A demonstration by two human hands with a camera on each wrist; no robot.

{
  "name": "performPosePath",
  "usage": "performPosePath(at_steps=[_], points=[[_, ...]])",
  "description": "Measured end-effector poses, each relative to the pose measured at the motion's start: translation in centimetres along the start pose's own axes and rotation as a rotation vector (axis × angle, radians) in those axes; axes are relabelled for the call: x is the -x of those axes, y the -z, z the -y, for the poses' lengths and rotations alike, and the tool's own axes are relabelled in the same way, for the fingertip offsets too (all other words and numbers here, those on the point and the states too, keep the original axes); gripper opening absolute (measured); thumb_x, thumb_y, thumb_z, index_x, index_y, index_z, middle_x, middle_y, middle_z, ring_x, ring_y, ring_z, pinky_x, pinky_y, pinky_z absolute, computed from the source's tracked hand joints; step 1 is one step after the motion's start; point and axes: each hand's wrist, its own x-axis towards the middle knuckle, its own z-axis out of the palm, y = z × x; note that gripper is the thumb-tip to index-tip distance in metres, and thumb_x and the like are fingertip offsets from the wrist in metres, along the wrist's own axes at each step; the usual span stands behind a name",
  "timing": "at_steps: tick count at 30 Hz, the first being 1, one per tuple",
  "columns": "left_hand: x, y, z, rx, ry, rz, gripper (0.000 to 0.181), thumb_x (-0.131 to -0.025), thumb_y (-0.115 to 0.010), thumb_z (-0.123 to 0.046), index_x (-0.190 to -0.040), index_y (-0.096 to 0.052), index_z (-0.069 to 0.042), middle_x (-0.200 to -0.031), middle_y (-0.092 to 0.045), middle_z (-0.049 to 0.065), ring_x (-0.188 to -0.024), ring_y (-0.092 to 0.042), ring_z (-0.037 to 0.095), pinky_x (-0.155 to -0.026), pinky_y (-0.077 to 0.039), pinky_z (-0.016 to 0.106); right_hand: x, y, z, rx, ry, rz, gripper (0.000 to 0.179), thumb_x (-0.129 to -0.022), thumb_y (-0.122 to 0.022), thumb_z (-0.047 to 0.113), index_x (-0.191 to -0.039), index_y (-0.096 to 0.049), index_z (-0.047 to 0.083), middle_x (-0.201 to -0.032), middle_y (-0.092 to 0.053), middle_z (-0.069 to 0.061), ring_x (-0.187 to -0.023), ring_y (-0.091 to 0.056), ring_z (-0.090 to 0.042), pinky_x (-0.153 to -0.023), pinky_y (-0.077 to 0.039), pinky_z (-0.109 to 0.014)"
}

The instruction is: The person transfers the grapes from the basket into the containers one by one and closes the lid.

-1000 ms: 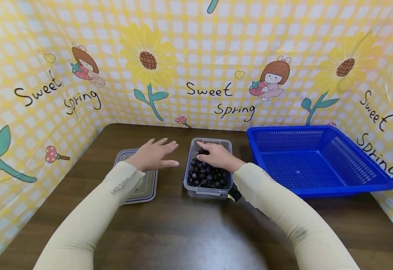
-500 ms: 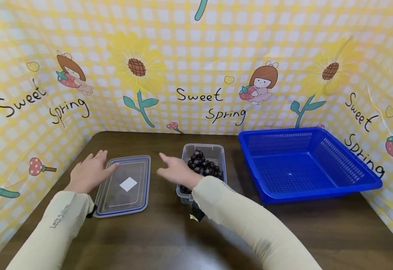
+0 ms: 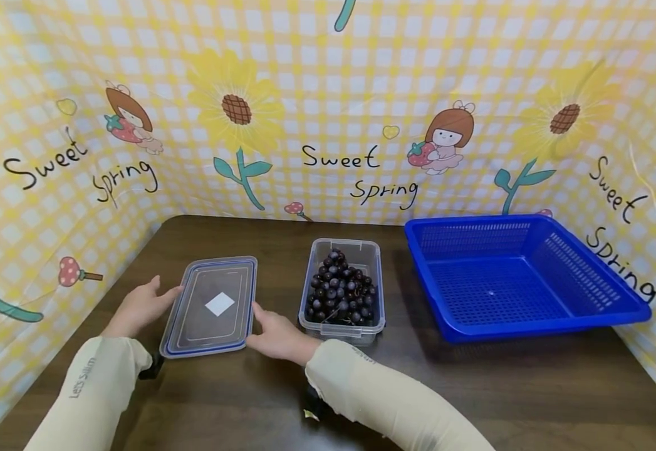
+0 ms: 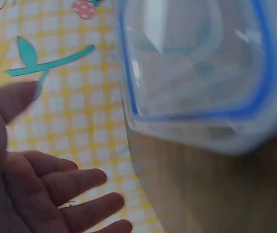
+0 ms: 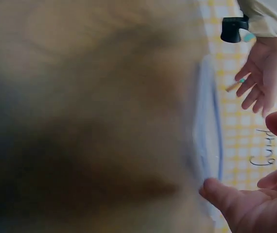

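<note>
A clear rectangular lid (image 3: pixel 198 313) with a blue seal and white label lies left of the clear food container (image 3: pixel 381 294) of dark grapes (image 3: pixel 339 294). My left hand (image 3: pixel 138 307) is by the lid's left edge, thumb toward it; the left wrist view shows that hand (image 4: pixel 46 179) with fingers spread and nothing in them. My right hand (image 3: pixel 282 335) reaches to the lid's right edge. In the right wrist view, one fingertip of that hand (image 5: pixel 255 204) meets the lid's edge (image 5: pixel 206 141), while another digit stands apart from it.
A blue plastic basket (image 3: pixel 497 332) with perforated sides stands on the right of the dark wooden table (image 3: pixel 237 407). Behind the table hangs a yellow checked cloth (image 3: pixel 333 94). A small black device (image 3: pixel 150 366) sits at my left wrist.
My right hand has left the grape container and moved left to the lid's right edge. My left hand has moved from over the lid to its left side. The grapes are now fully visible.
</note>
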Motion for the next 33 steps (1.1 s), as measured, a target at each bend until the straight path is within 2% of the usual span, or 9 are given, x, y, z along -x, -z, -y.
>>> performPosePath(at_steps=[6, 9, 12, 14, 17, 23, 26, 29, 33], points=[[0.8, -0.1, 1.1, -0.071, 0.070, -0.015, 0.082, -0.099, -0.040, -0.044, -0.135, -0.020, 0.027, -0.135, -0.025, 0.047, -0.119, -0.034, 0.062, -0.094, -0.035, 0.066, 0.0, -1.3, -0.6, -0.069, -0.110, -0.032, 0.083, -0.080, -0.073, 0.015, -0.149, -0.030, -0.001, -0.124, -0.061, -0.013, -0.112, -0.058, -0.017, -0.092, -0.046, -0.024], [1.2, -0.2, 1.5, -0.005, 0.083, 0.012, 0.080, -0.099, -0.044, -0.040, -0.134, -0.020, 0.028, -0.123, -0.044, 0.045, -0.094, -0.059, 0.048, -0.081, -0.049, 0.055, -0.2, -1.5, -0.5, -0.175, -0.124, -0.033, 0.084, -0.079, -0.076, 0.014, -0.147, -0.030, -0.003, -0.092, -0.067, -0.008, -0.079, -0.061, -0.014, -0.069, -0.049, -0.022], [1.7, -0.9, 1.6, 0.103, 0.092, 0.043, 0.073, -0.098, -0.050, -0.031, -0.131, -0.025, 0.029, -0.104, -0.056, 0.039, -0.063, -0.062, 0.025, -0.062, -0.055, 0.040, -0.1, -1.8, -0.4, -0.278, -0.153, -0.022, 0.077, -0.084, -0.073, 0.017, -0.146, -0.032, -0.005, -0.072, -0.066, -0.005, -0.062, -0.061, -0.012, -0.056, -0.050, -0.023], [2.1, -1.4, 1.6, 0.171, 0.104, 0.057, 0.065, -0.096, -0.054, -0.023, -0.127, -0.033, 0.029, -0.090, -0.060, 0.029, -0.057, -0.060, 0.019, -0.055, -0.055, 0.034, -0.1, -2.1, -0.2, -0.323, -0.164, -0.018, 0.066, -0.088, -0.069, 0.020, -0.142, -0.040, -0.005, -0.070, -0.067, -0.007, -0.060, -0.065, -0.015, -0.052, -0.052, -0.025], [2.3, -1.8, 1.6, 0.212, 0.120, 0.073, 0.052, -0.093, -0.057, -0.015, -0.120, -0.044, 0.028, -0.085, -0.064, 0.022, -0.058, -0.060, 0.018, -0.056, -0.056, 0.034, -0.1, -2.5, 0.3, -0.357, -0.167, -0.029, 0.049, -0.092, -0.064, 0.018, -0.133, -0.050, -0.005, -0.072, -0.069, -0.010, -0.064, -0.070, -0.022, -0.052, -0.055, -0.029], [2.3, -2.4, 1.4, 0.248, 0.114, 0.104, 0.048, -0.091, -0.060, -0.009, -0.121, -0.044, 0.025, -0.081, -0.064, 0.015, -0.061, -0.059, 0.018, -0.058, -0.056, 0.034, -1.0, -3.0, 0.2, -0.347, -0.224, -0.095, 0.062, -0.092, -0.063, 0.011, -0.142, -0.033, -0.013, -0.063, -0.066, -0.009, -0.058, -0.069, -0.022, -0.045, -0.053, -0.027], [2.3, -3.0, 1.4, 0.309, 0.116, 0.127, 0.046, -0.090, -0.059, -0.003, -0.121, -0.041, 0.026, -0.076, -0.062, 0.008, -0.060, -0.059, 0.017, -0.057, -0.056, 0.032, -1.3, -3.1, -0.2, -0.333, -0.235, -0.105, 0.040, -0.091, -0.061, 0.006, -0.125, -0.051, -0.013, -0.058, -0.062, -0.008, -0.055, -0.067, -0.021, -0.043, -0.052, -0.026], [2.2, -3.5, 1.4, 0.331, 0.107, 0.124, 0.038, -0.087, -0.058, 0.005, -0.114, -0.045, 0.027, -0.072, -0.060, 0.005, -0.058, -0.059, 0.015, -0.056, -0.055, 0.030, -1.4, -3.0, -0.6, -0.304, -0.221, -0.113, 0.005, -0.090, -0.060, 0.001, -0.091, -0.061, -0.003, -0.054, -0.057, -0.006, -0.048, -0.063, -0.018, -0.041, -0.050, -0.025], [2.1, -3.5, 1.3, 0.337, 0.067, 0.117, 0.019, -0.085, -0.057, 0.010, -0.097, -0.053, 0.025, -0.069, -0.059, 0.004, -0.058, -0.058, 0.014, -0.056, -0.055, 0.029, -1.4, -2.8, -0.8, -0.236, -0.201, -0.147, 0.021, -0.087, -0.058, -0.001, -0.067, -0.053, 0.004, -0.049, -0.053, -0.003, -0.041, -0.055, -0.012, -0.038, -0.048, -0.023]])
